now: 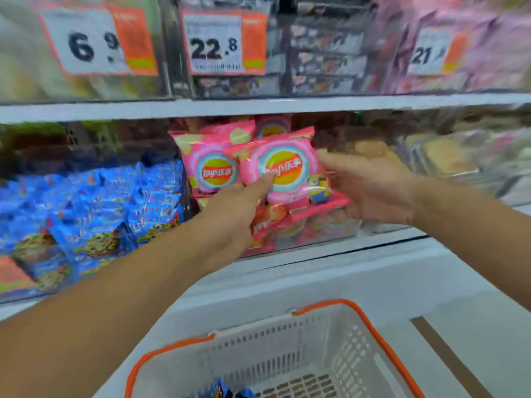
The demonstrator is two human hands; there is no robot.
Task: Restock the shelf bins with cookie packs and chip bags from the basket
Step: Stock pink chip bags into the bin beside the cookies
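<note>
Both arms reach up to the middle shelf. My left hand (232, 208) presses a pink chip bag (284, 170) from the front, index finger straight and laid across its printed face; that grip is released, fingers not curled round it. My right hand (365, 188) is spread loose at the bag's right edge, thumb toward the bag; motion blur hides whether it touches.

The bag stands upright, tilted slightly, at the front of the clear chip bin (324, 228), overlapping a second pink bag (212, 168) just behind and to its left. More pink bags lie below it in the bin.

Left of the bin, blue cookie packs (94, 225) crowd close against its side. The upper shelf edge (258, 106) runs just above the bag tops.

The basket (287, 349), orange-rimmed, sits below between my arms on a white ledge (402, 282); a few blue packs (221, 392) show at its bottom.
</note>
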